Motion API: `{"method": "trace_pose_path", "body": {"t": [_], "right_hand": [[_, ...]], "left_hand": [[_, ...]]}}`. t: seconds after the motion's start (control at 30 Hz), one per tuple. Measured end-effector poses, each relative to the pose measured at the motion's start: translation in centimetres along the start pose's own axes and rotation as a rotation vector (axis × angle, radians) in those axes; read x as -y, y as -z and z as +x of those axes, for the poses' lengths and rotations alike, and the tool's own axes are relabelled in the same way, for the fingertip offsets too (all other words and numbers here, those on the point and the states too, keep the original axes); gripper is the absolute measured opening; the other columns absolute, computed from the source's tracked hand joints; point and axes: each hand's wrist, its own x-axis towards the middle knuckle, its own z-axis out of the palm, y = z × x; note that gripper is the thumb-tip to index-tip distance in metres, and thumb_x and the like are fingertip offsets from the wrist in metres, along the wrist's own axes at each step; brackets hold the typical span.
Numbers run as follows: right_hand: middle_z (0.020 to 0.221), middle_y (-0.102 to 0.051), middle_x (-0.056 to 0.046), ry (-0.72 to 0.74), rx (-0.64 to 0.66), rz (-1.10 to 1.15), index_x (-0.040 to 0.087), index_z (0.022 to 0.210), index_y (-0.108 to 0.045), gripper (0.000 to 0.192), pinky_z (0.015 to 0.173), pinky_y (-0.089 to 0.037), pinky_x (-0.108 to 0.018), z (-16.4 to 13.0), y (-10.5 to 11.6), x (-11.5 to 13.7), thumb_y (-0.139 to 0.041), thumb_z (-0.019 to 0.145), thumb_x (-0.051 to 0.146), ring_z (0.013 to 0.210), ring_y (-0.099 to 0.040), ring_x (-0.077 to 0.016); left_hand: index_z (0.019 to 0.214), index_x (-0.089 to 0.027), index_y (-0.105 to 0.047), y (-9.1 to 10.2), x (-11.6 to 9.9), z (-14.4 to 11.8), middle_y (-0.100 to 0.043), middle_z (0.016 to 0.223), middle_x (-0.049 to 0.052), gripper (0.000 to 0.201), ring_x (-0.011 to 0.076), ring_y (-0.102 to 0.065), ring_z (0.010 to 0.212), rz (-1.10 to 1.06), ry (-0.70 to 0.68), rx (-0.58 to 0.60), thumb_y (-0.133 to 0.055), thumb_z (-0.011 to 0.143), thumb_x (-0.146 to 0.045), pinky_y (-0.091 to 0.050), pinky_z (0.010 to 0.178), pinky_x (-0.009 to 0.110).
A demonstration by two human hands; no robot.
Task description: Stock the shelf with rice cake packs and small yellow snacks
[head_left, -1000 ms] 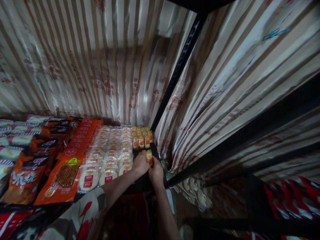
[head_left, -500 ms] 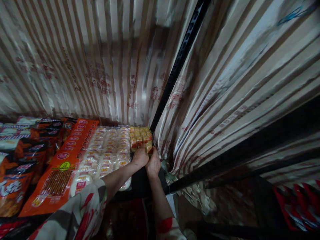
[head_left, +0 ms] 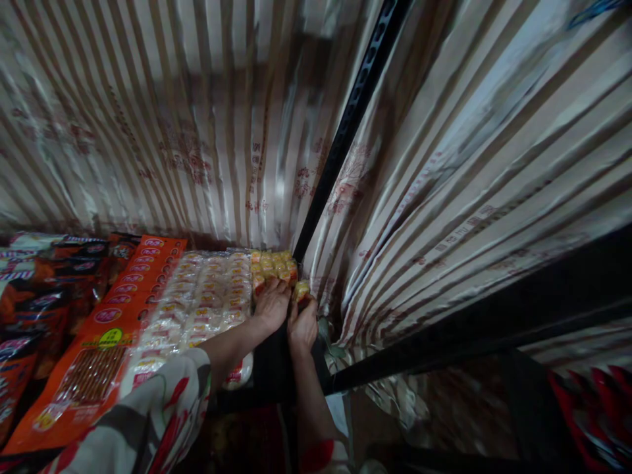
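Gripping 1 yellow pack [head_left: 301, 289], R hand [head_left: 302, 324].

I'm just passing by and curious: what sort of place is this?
Probably a small shop or stall. Flat orange snack packets and clear bags of round white cakes lie in rows on a black metal rack backed by striped sheeting. The right hand holds a small yellow packet.
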Motion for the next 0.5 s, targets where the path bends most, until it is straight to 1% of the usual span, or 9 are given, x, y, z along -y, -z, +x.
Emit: {"method": "trace_pose_path", "body": {"t": [0.1, 0.17, 0.23, 0.37, 0.5], "right_hand": [[0.125, -0.057, -0.018, -0.003, 0.017, 0.011, 0.015, 0.128, -0.04, 0.048, 0.08, -0.045, -0.034, 0.3, -0.4, -0.2, -0.033, 0.088, 0.042, 0.102, -0.062, -0.0262], [0.123, -0.059, -0.017, -0.007, 0.021, 0.016, 0.018, 0.128, -0.042, 0.048, 0.078, -0.046, -0.033, 0.5, -0.7, -0.3, -0.034, 0.087, 0.042, 0.1, -0.063, -0.0252], [0.12, -0.06, -0.017, -0.008, -0.001, 0.025, 0.018, 0.127, -0.043, 0.048, 0.078, -0.047, -0.034, 0.8, -0.8, -0.3, -0.035, 0.086, 0.041, 0.099, -0.064, -0.0256], [0.117, -0.062, -0.017, 0.023, 0.055, -0.01, 0.018, 0.126, -0.047, 0.048, 0.078, -0.046, -0.035, 1.3, -0.5, -0.2, -0.032, 0.088, 0.042, 0.098, -0.064, -0.0267], [0.118, -0.063, -0.014, 0.098, 0.05, 0.021, 0.028, 0.117, -0.056, 0.04, 0.08, -0.045, -0.035, 1.8, -0.1, -0.1, -0.033, 0.088, 0.042, 0.103, -0.062, -0.0269]], "left_hand": [[0.13, -0.013, -0.05, -0.7, 0.4, 0.2, -0.037, 0.148, 0.007, 0.044, 0.0242, -0.025, 0.139, 0.116, -0.101, 0.019, -0.031, 0.09, -0.011, -0.027, 0.112, 0.04], [0.134, -0.012, -0.046, -1.2, 0.8, 0.4, -0.03, 0.152, 0.007, 0.047, 0.0246, -0.016, 0.143, 0.149, -0.142, 0.035, -0.031, 0.09, -0.011, -0.026, 0.113, 0.041], [0.136, -0.01, -0.044, -1.6, 1.2, 0.7, -0.03, 0.151, 0.009, 0.049, 0.0244, -0.015, 0.143, 0.17, -0.156, 0.055, -0.03, 0.089, -0.008, -0.026, 0.112, 0.042], [0.137, -0.011, -0.043, -1.8, 1.9, 0.8, -0.033, 0.149, 0.011, 0.049, 0.0241, -0.016, 0.143, 0.193, -0.179, 0.097, -0.031, 0.089, -0.009, -0.024, 0.114, 0.044], [0.138, -0.012, -0.042, -1.9, 2.3, 0.7, -0.031, 0.15, 0.011, 0.051, 0.0242, -0.015, 0.143, 0.193, -0.196, 0.089, -0.034, 0.087, -0.009, -0.02, 0.115, 0.045]]}}
